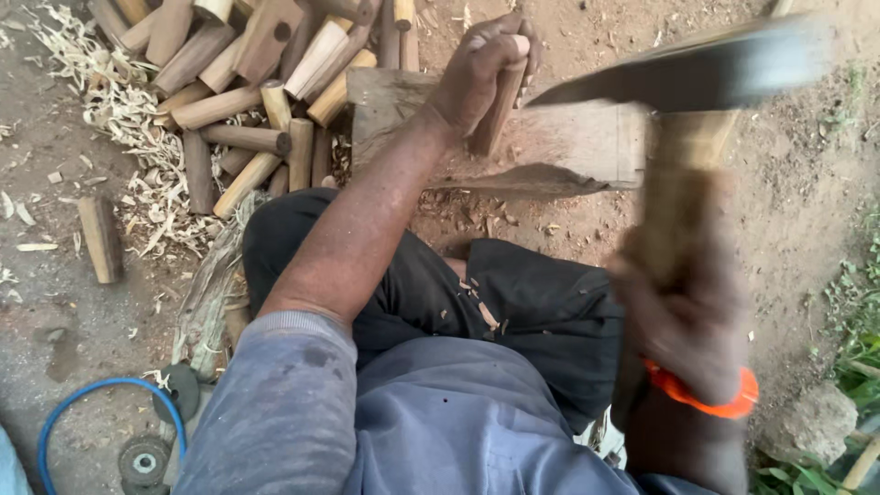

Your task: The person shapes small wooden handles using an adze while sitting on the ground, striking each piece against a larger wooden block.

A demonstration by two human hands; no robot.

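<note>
shirt [431,412] – grey-blue (smudged) | trousers [541,312] – black | wristband [706,394] – orange

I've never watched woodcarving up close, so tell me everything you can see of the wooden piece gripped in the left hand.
The wooden piece is a short, pale brown round stick, roughly shaped. It stands nearly upright, slightly tilted, with its lower end on the wooden block. The left hand wraps around its upper part, so only the top tip and lower half show. Nothing else touches it.

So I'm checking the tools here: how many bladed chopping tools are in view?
1: a blurred chopping tool, raised in the right hand, right of the wooden peg held by the left hand. Others may be hidden.
</note>
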